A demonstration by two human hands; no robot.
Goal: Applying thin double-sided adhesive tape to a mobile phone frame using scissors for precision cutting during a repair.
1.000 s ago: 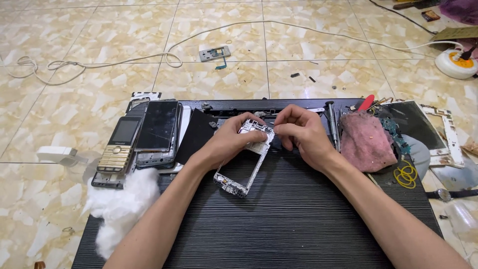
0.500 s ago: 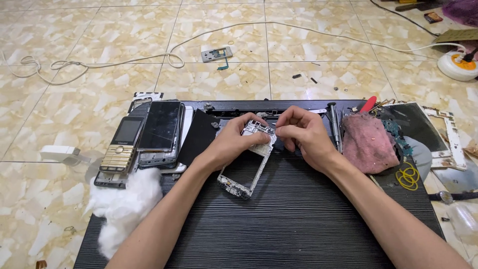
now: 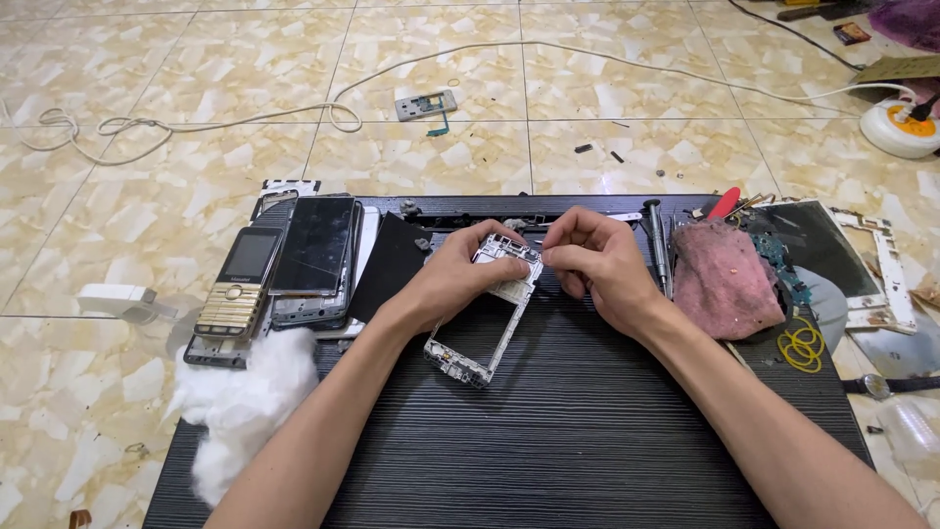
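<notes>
Head view, left hand (image 3: 452, 276) gripping phone frame (image 3: 487, 321), long axis diagonal, right hand (image 3: 595, 263) pinching its top

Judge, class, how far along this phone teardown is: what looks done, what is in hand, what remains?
Done: the white phone frame is stripped bare, with loose screws scattered on the floor tiles. In hand: the left hand grips the frame's top end while the right hand pinches at its upper corner. Left: probably the gold keypad phone and the stacked touchscreen phones, which lie untouched.
</notes>
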